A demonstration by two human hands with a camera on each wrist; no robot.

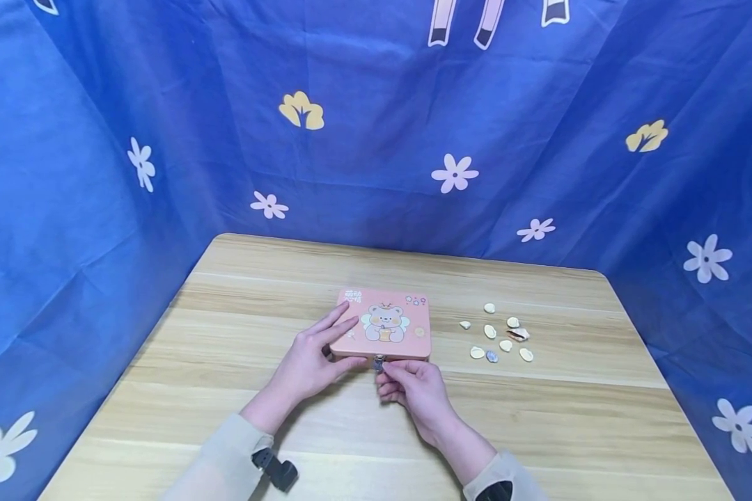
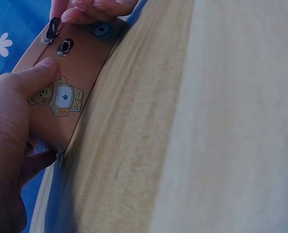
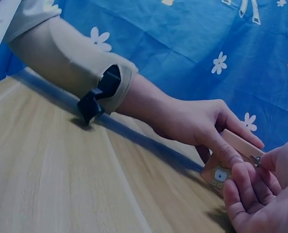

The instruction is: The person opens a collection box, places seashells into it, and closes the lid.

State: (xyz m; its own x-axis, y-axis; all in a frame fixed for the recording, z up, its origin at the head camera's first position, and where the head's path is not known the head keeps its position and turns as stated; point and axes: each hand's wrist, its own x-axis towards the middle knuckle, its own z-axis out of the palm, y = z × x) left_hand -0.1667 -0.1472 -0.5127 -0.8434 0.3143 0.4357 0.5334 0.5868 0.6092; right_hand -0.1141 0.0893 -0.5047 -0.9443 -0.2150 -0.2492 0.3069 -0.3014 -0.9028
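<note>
A pink box [image 1: 421,334] with a bear picture on its lid lies closed on the table. My left hand [image 1: 309,365] grips its left end, fingers over the lid and thumb against the front wall. At the middle of the front is a metal latch [image 1: 379,362]; my right hand [image 1: 416,393] pinches it between thumb and forefinger. In the left wrist view, the latch's hasp [image 2: 50,31] stands lifted off the metal loop [image 2: 65,47] on the front wall, which also bears a printed bear [image 2: 61,97]. The right wrist view shows the right fingers partly covering the box front.
Right of the box, several small pale shells [image 1: 489,332] lie scattered, with a bluish one [image 1: 491,356] and a larger brown-and-white one [image 1: 518,335] among them. A blue patterned cloth [image 1: 376,139] hangs behind and beside the wooden table [image 1: 225,292].
</note>
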